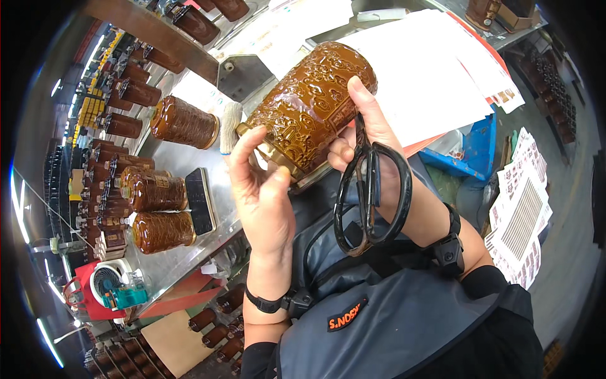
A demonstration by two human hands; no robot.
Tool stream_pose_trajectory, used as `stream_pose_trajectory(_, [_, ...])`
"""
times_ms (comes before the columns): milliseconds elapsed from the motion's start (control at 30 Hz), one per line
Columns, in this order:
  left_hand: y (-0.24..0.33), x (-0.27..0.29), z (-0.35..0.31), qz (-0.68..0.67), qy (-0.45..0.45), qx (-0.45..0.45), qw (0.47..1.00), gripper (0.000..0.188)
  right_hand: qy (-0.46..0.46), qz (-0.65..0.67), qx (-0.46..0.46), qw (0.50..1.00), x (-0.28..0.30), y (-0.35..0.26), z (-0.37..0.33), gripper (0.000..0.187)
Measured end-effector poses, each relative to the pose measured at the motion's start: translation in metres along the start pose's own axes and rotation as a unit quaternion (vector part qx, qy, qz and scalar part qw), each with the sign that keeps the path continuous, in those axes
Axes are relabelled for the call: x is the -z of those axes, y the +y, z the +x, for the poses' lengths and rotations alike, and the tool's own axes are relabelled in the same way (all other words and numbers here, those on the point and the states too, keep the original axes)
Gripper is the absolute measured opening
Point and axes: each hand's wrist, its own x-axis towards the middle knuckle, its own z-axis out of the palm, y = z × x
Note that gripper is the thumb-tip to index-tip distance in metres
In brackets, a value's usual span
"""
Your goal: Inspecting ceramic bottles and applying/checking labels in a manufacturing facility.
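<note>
My right hand [372, 148] grips a large brown glazed embossed bottle [309, 104], held tilted with its neck end toward me. Black scissors [369, 196] hang from the fingers of that same hand, blades up against the bottle. My left hand [262, 189] is at the bottle's gold-rimmed neck end, its fingers touching the rim. Both wrists wear black straps.
Three similar brown bottles [183, 121] lie on the steel table [173, 256] at left, beside a dark flat block [201, 201]. Rows of more bottles fill the far left. White paper sheets [423, 69] lie ahead, a blue bin [476, 148] and printed sheets [521, 218] at right.
</note>
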Motion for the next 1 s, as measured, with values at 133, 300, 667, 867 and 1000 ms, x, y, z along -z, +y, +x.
stream_pose_trajectory(133, [0.000, -0.002, -0.002, -0.021, -0.017, -0.018, 0.999, 0.050, -0.003, -0.001, -0.009, 1.000, 0.000, 0.001, -0.004, 0.038])
stream_pose_trajectory(300, [0.002, -0.004, -0.003, -0.049, 0.031, 0.001, 0.998, 0.039, -0.024, -0.013, 0.010, 1.000, -0.004, 0.001, -0.008, 0.035])
stream_pose_trajectory(667, [-0.005, -0.001, 0.002, 0.049, -0.020, -0.054, 0.997, 0.068, -0.012, -0.064, 0.027, 0.997, -0.004, -0.005, -0.001, 0.037])
stream_pose_trajectory(867, [-0.001, 0.027, -0.007, 0.166, 0.016, -0.119, 0.979, 0.036, -0.044, -0.088, 0.004, 0.995, 0.002, 0.007, -0.008, 0.043])
stream_pose_trajectory(1000, [0.005, 0.037, -0.007, 0.143, 0.036, -0.049, 0.988, 0.035, -0.040, -0.093, 0.061, 0.993, -0.019, 0.006, -0.014, 0.058])
